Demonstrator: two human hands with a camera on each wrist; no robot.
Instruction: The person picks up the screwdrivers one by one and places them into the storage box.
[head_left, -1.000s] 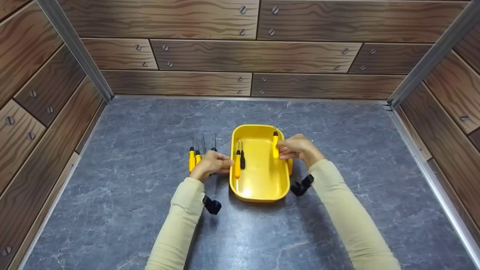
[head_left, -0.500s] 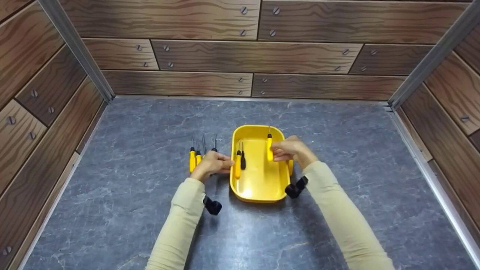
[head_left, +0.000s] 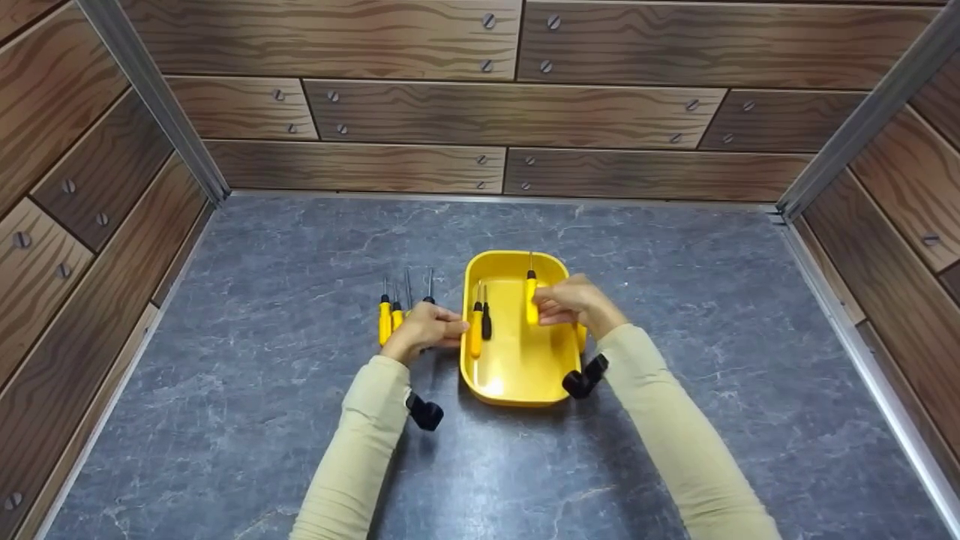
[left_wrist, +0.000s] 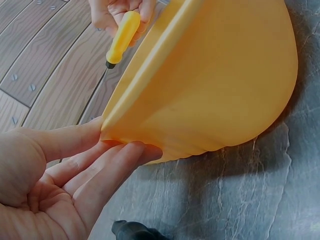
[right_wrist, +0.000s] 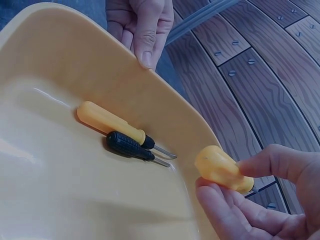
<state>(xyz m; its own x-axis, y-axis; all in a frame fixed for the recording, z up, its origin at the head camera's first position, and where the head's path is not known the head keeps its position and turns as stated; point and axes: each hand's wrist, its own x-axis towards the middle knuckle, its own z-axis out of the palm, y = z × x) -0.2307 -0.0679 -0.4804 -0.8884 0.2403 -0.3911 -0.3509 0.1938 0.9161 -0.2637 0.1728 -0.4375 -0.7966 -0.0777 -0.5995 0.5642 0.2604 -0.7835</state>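
Observation:
A yellow tray (head_left: pixel 525 375) stands on the grey surface. My left hand (head_left: pixel 426 328) pinches its left rim between thumb and fingers, as the left wrist view also shows for the hand (left_wrist: pixel 75 175). Above the tray's right half, my right hand (head_left: pixel 577 304) pinches the yellow handle of a screwdriver (head_left: pixel 532 300), its shaft pointing to the far side. Inside the tray by the left wall lie a yellow screwdriver (right_wrist: pixel 110 121) and a shorter black screwdriver (right_wrist: pixel 127 145), side by side.
Several screwdrivers lie left of the tray, among them one with a yellow handle (head_left: pixel 385 321); my left hand partly covers them. Wood-patterned walls (head_left: pixel 420 112) enclose the grey floor (head_left: pixel 225 390) at the back and both sides.
My right hand has moved left with the screwdriver, from the tray's right rim to further over its inside. My left hand has stayed at the left rim.

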